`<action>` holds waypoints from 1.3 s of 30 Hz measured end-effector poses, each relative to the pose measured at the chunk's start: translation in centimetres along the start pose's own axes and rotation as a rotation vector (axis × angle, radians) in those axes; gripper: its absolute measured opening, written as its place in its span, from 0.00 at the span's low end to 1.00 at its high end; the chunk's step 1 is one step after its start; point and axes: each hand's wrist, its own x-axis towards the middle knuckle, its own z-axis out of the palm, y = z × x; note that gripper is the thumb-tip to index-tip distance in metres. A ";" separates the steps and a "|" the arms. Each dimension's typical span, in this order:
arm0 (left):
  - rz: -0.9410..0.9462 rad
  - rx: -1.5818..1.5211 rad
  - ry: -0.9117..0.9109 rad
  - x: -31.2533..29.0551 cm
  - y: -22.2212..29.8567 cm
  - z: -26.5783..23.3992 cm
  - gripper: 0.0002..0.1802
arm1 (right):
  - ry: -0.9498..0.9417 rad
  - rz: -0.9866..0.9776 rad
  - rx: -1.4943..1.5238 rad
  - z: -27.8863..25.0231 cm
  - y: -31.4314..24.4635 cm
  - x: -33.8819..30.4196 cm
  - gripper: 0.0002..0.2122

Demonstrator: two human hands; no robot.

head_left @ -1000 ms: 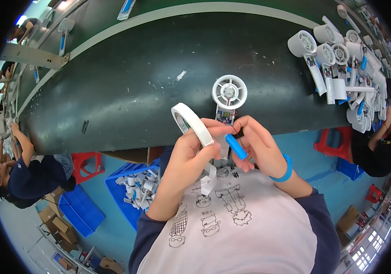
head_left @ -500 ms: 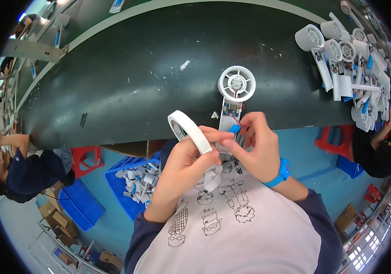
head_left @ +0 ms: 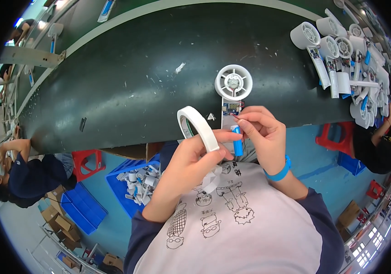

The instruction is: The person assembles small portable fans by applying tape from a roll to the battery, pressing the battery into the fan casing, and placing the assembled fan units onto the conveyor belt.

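On the workbench in front of me lies a white handheld fan (head_left: 218, 86) with its round head pointing away. Its handle shell (head_left: 227, 122) is uncovered, showing a small blue circuit board (head_left: 230, 108). My left hand (head_left: 184, 166) is closed around a roll of white tape (head_left: 201, 127), and a loose strip of tape hangs below the fingers. The left index finger reaches across to a blue cylindrical battery (head_left: 238, 146) at the handle's near end. My right hand (head_left: 265, 134) pinches a thin wire (head_left: 237, 118) just below the board.
A heap of similar white fans (head_left: 341, 59) covers the bench's right end. Scraps (head_left: 180, 68) and a small black piece (head_left: 83, 124) lie on the bench. A blue crate (head_left: 113, 181) of white parts stands below the edge. Co-workers sit at left and right near red stools (head_left: 87, 164).
The battery, mostly covered by my fingers before, now shows lengthwise, pointing toward me. My right fingers have shifted up to the wire. The tape roll stays in my left hand, moved slightly right.
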 end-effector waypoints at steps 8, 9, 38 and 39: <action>-0.090 -0.083 -0.072 0.6 -0.7 0.0 0.19 | -0.033 -0.029 -0.230 -0.5 -0.5 -0.3 0.06; -0.089 -0.083 -0.070 0.5 -0.7 0.0 0.19 | -0.048 -0.054 -0.283 -0.6 -0.4 -0.2 0.07; -0.193 -0.006 -0.251 1.1 -0.8 0.3 0.07 | -0.554 -0.280 0.160 -1.9 0.5 1.5 0.40; -0.158 0.121 -0.260 1.0 -0.7 0.1 0.06 | -0.608 -0.281 -0.040 -2.0 -0.5 1.9 0.39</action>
